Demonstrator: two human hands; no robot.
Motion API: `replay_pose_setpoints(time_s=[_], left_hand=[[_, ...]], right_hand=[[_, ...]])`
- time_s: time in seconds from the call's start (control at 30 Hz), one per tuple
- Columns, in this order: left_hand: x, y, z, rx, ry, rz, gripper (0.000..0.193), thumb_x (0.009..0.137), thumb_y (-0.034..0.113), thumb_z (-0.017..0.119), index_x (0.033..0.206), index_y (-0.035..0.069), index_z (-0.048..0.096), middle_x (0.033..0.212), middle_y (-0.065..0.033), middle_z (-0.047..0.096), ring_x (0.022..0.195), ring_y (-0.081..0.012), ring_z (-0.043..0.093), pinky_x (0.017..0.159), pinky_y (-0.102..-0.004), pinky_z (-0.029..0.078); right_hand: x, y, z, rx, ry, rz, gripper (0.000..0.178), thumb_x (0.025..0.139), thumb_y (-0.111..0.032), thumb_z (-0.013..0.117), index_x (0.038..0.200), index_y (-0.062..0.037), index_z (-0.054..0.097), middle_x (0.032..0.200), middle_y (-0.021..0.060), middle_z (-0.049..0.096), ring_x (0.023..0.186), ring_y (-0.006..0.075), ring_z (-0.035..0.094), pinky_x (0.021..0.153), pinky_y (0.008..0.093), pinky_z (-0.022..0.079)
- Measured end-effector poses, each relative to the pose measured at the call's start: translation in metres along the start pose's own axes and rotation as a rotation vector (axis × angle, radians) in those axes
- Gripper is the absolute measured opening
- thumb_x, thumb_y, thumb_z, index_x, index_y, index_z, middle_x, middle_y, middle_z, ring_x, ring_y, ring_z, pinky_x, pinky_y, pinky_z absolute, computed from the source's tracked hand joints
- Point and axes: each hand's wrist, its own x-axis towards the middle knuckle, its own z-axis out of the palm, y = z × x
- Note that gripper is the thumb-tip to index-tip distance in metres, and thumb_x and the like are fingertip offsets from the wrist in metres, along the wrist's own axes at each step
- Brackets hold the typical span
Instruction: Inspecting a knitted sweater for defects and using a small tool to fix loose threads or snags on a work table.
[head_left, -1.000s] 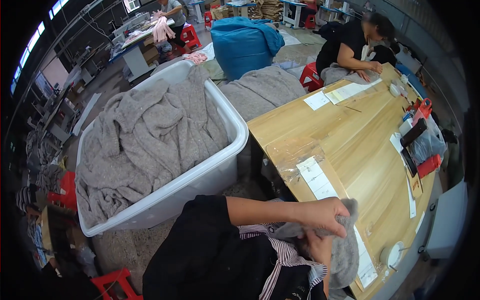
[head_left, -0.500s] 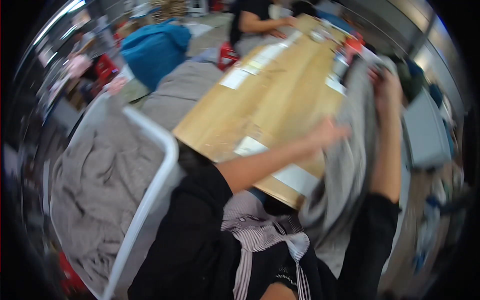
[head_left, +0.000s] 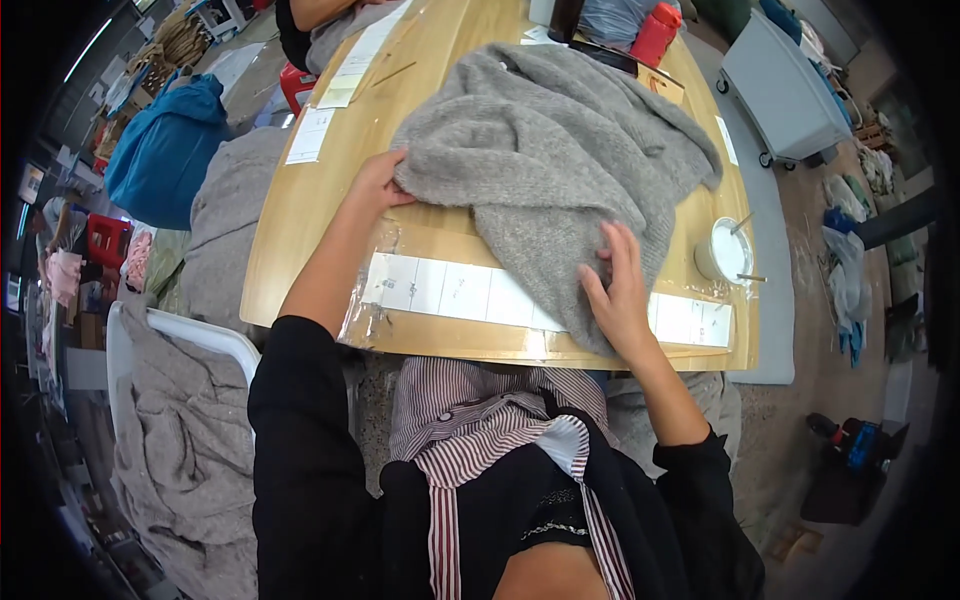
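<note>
A grey knitted garment (head_left: 560, 150), probably a sweater, lies rumpled across the near half of the wooden table (head_left: 290, 215). At its left edge my left hand (head_left: 378, 186) has the knit fabric between thumb and fingers. My right hand (head_left: 622, 290) rests on the lower part of the garment, thumb and fingers apart, near the table's front edge. Under the garment runs a row of white paper labels (head_left: 455, 290) stuck along that edge, part of it hidden by the fabric.
On the right of the table stands a white tub (head_left: 722, 252) with sticks in it. Farther back are a red bottle (head_left: 656, 32) and a plastic bag. Left of me is a white bin (head_left: 225, 340) with grey knits. A grey wheeled cart (head_left: 780, 85) stands back right.
The garment, earlier held up on the right by my right hand, now lies on the table. My left hand has come to its left edge; my right hand has lowered onto it. The view has shifted.
</note>
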Motion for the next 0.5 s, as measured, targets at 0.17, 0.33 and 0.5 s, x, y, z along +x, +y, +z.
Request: replay_pose_setpoints(time_s=[0.17,0.33,0.5], left_hand=[[-0.003,0.012,-0.038,0.408,-0.004,-0.001,0.025,0.094,0.034,0.058,0.098,0.009,0.059,0.076,-0.0043,0.060,0.061,-0.0154,0.057,0.046,-0.0299,0.043],[-0.041,0.035,-0.054,0.005,-0.012,0.198,0.020,0.094,0.028,0.061,0.091,0.008,0.058,0.070,-0.0021,0.056,0.049,-0.0118,0.043,0.042,-0.0279,0.032],[-0.091,0.002,-0.047,0.233,-0.234,0.137,0.015,0.090,0.019,0.067,0.088,0.006,0.060,0.071,-0.0026,0.062,0.044,-0.0087,0.049,0.038,-0.0215,0.034]], right_hand=[[0.073,0.049,0.029,-0.406,-0.010,-0.106,0.052,0.085,-0.010,0.061,0.135,-0.0134,0.049,0.135,0.0171,0.051,0.092,0.0357,0.064,0.080,0.0409,0.051],[0.187,0.061,0.015,-0.200,0.189,-0.008,0.024,0.085,-0.008,0.058,0.107,-0.0041,0.067,0.111,0.0171,0.065,0.096,0.0333,0.065,0.083,0.0380,0.049],[0.141,0.022,-0.042,-0.101,0.441,-0.471,0.019,0.088,-0.001,0.061,0.105,-0.0015,0.067,0.099,0.0118,0.064,0.086,0.0212,0.063,0.076,0.0276,0.049]])
